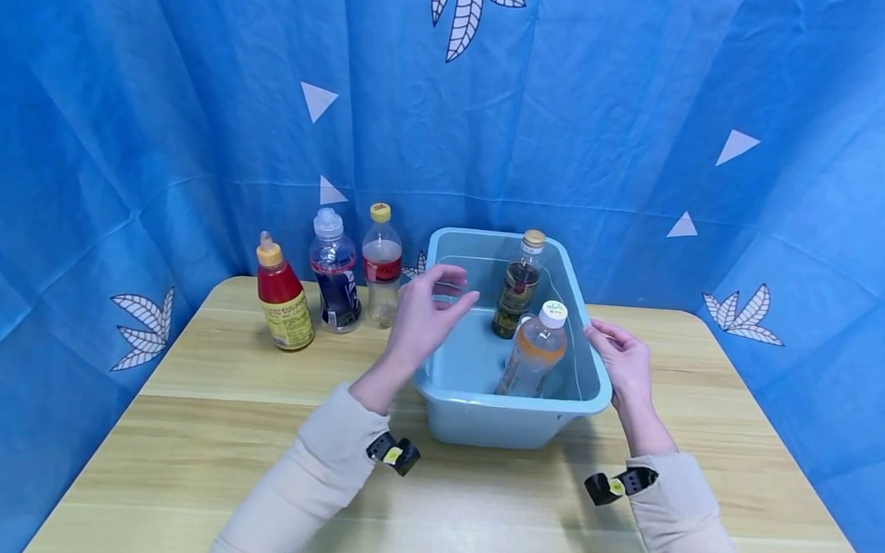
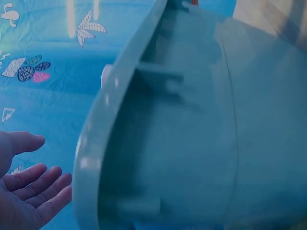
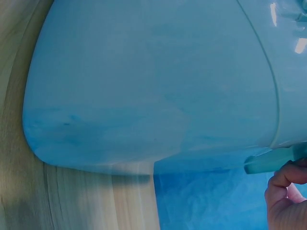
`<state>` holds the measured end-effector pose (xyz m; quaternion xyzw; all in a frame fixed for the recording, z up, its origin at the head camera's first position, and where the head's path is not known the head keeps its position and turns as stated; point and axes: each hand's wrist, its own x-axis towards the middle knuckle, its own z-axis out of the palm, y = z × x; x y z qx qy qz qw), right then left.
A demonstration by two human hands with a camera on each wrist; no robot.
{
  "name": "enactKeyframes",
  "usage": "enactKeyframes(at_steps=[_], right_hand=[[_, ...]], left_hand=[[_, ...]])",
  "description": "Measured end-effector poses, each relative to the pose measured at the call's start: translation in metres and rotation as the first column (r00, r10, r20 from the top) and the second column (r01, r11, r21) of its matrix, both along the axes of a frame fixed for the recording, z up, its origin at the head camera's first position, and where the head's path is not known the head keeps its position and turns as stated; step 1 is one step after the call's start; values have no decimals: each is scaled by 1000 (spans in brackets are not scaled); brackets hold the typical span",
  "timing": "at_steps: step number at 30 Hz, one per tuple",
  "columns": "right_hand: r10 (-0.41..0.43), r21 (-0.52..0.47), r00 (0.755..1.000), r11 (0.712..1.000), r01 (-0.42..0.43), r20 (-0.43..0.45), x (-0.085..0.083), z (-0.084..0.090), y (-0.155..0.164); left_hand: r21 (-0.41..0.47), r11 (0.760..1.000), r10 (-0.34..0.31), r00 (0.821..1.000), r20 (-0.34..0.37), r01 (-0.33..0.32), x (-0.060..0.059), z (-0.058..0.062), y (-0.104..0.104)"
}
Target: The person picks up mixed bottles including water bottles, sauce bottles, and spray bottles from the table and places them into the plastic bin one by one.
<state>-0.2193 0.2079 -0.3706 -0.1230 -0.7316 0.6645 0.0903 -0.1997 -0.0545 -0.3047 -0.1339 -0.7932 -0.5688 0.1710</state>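
Note:
A light blue plastic basin (image 1: 480, 419) stands on the table, with two bottles inside. One is a dark-labelled bottle with a gold cap (image 1: 516, 297), upright at the back. Nearer, a clear bottle with a white cap and orange band (image 1: 534, 355) leans. My left hand (image 1: 427, 313) is raised at the basin's left rim, fingers apart with nothing between them. In the left wrist view, that hand (image 2: 29, 191) shows its fingers spread beside the rim. On the right side, my right hand (image 1: 622, 361) grips the basin's rim; the right wrist view shows its fingers (image 3: 283, 184) bent at the rim.
Left of the basin stand a red sauce bottle (image 1: 285, 302), a dark-labelled drink bottle (image 1: 337, 279) and a cola bottle (image 1: 381, 265) with a yellow cap. A blue patterned curtain (image 1: 608, 135) hangs behind the wooden table (image 1: 200, 456).

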Motion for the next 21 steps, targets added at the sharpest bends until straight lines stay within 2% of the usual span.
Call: enactKeyframes(at_steps=[5, 8, 13, 21], right_hand=[[-6, -4, 1000, 1000, 6, 2, 0, 0, -1], [-5, -13, 1000, 1000, 5, -6, 1, 1, -1], [-4, -19, 1000, 1000, 4, -14, 1, 1, -2], [-4, -37, 1000, 999, 3, -28, 2, 1, -2]], left_hand=[[4, 999, 51, 999, 1, -51, -5, -4, -20], [2, 995, 104, 994, -25, -104, -8, -8, -32], [11, 983, 185, 979, -84, -185, -13, -16, -52], [3, 958, 285, 956, -69, -286, -18, -29, -87]])
